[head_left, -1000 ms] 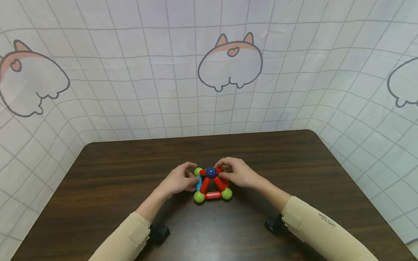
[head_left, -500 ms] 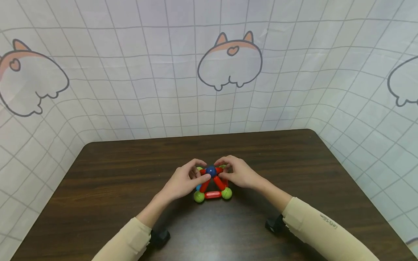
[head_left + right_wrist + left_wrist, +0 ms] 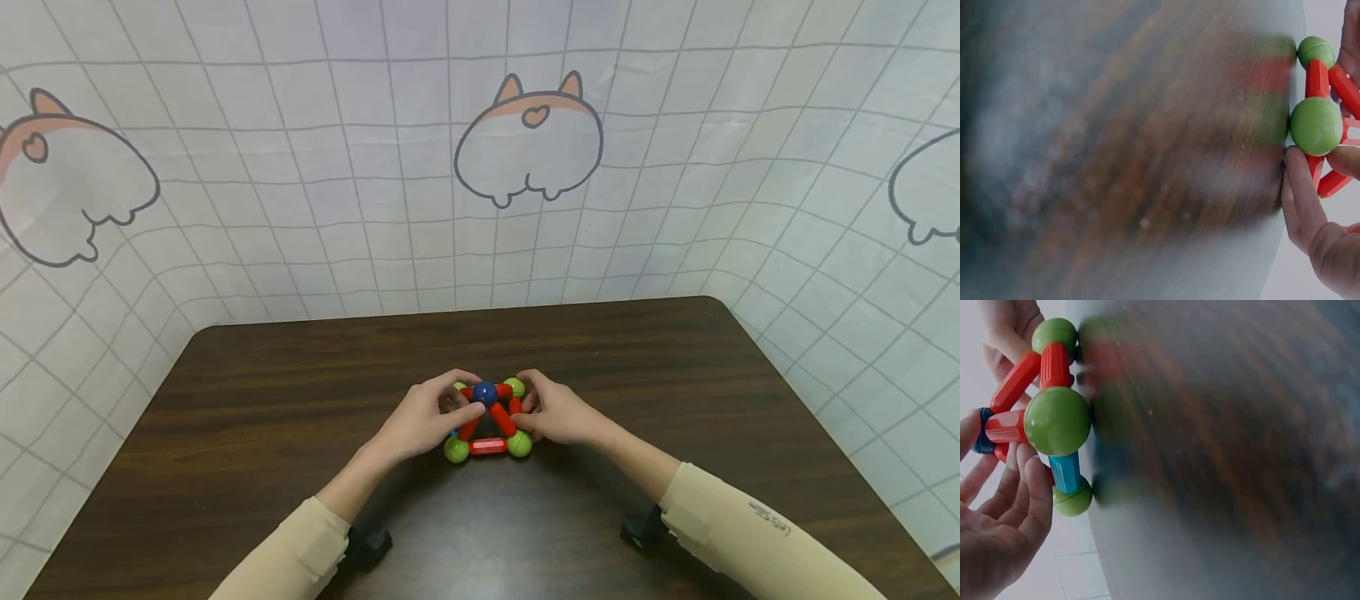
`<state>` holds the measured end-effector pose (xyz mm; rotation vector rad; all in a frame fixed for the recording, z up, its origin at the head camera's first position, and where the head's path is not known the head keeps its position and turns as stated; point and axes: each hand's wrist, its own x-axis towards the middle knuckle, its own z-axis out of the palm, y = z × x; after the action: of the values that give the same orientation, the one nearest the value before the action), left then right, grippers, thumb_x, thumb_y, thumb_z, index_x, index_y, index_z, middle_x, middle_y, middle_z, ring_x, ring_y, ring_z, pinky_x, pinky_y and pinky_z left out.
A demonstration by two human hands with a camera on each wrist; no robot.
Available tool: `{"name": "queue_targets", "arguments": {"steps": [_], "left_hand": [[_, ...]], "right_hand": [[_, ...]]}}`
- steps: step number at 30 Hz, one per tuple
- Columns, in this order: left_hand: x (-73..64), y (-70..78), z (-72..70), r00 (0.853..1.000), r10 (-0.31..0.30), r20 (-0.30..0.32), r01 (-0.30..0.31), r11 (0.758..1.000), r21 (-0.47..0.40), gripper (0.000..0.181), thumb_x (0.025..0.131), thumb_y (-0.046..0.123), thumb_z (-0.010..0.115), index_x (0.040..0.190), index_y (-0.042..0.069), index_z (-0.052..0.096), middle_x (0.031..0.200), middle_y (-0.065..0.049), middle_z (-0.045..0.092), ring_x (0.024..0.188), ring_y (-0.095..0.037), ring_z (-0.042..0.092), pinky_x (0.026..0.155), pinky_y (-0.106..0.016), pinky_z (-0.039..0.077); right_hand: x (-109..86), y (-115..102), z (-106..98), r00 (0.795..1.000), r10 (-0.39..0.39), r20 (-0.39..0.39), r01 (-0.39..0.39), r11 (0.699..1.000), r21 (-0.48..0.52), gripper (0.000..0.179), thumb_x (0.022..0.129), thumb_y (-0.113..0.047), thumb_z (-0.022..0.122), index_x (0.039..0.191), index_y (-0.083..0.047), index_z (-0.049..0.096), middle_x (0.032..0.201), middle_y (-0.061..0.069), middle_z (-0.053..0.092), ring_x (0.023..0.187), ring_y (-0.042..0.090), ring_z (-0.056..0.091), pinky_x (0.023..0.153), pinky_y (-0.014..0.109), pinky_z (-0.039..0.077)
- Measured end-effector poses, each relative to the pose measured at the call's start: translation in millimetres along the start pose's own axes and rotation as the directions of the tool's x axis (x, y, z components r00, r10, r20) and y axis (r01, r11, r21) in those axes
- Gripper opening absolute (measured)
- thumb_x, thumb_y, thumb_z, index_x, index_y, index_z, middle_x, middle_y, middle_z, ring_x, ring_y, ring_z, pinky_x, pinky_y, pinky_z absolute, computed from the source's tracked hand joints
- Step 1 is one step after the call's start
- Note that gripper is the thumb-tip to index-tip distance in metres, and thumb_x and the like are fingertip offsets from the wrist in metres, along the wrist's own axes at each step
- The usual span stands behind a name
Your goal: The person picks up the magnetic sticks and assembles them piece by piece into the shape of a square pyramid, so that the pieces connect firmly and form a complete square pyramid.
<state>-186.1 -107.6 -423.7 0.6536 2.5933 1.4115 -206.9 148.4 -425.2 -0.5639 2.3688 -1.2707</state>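
A small pyramid of magnetic balls and rods stands on the table: green balls (image 3: 457, 450) at the base corners, a red rod (image 3: 488, 447) along the front, a blue rod (image 3: 1065, 473) on the left side and a dark blue ball (image 3: 485, 393) on top. My left hand (image 3: 422, 418) pinches the dark blue ball, thumb at its front and fingers reaching behind. At the right side, my right hand (image 3: 562, 410) has thumb and fingers round the right base rod (image 3: 1315, 167), right beside the front right green ball (image 3: 1316, 127).
The dark wood table (image 3: 300, 375) has a rounded far edge close to a white grid-patterned cloth (image 3: 375, 208). Black wrist devices (image 3: 367, 548) sit under both cuffs.
My left hand moved from the pyramid's left side up to the dark blue ball. My right hand shifted from the upper rear rod down to the right base rod.
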Motion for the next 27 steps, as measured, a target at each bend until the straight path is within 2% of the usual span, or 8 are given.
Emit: {"name": "queue_targets", "arguments": {"steps": [10,18,22,27], "left_hand": [[3.1,0.5,0.4,0.999,0.031,0.014,-0.031,0.999,0.015,0.033,0.099,0.027,0.072,0.128,0.014,0.065,0.087,0.002,0.069,0.073,-0.021,0.067,0.065,-0.033,0.056],[3.7,1.7,-0.2,0.999,0.028,0.024,-0.029,0.999,0.016,0.032,0.1,0.026,0.072,0.129,0.013,0.065,0.088,0.001,0.069,0.072,-0.023,0.067,0.062,-0.032,0.054],[2.0,2.3,-2.0,0.999,0.035,0.041,-0.035,0.999,0.008,0.033,0.1,0.025,0.07,0.13,0.014,0.064,0.09,0.001,0.069,0.072,-0.024,0.068,0.062,-0.032,0.052],[-1.4,0.8,-7.5,0.999,0.018,0.039,-0.018,1.0,0.002,0.036,0.101,0.024,0.07,0.134,0.013,0.062,0.094,0.0,0.07,0.078,-0.025,0.067,0.066,-0.034,0.053]], "right_hand": [[2.0,3.0,-0.7,1.0,-0.004,-0.007,0.004,1.0,0.013,0.065,0.095,-0.003,0.071,0.148,0.008,0.034,0.103,0.014,0.063,0.071,0.022,0.068,0.068,0.037,0.06],[2.5,5.0,-2.7,1.0,-0.01,-0.005,0.01,1.0,0.015,0.064,0.095,-0.004,0.071,0.147,0.008,0.035,0.105,0.015,0.063,0.073,0.021,0.07,0.069,0.038,0.061],[1.7,5.7,-4.9,1.0,-0.005,0.007,0.005,0.999,0.043,0.065,0.095,-0.005,0.071,0.148,0.007,0.035,0.106,0.016,0.062,0.074,0.022,0.07,0.07,0.039,0.061],[-1.4,7.5,-9.9,1.0,0.002,0.024,-0.004,0.996,0.092,0.067,0.095,-0.006,0.071,0.149,0.007,0.034,0.109,0.018,0.061,0.083,0.025,0.071,0.073,0.04,0.061]]}}
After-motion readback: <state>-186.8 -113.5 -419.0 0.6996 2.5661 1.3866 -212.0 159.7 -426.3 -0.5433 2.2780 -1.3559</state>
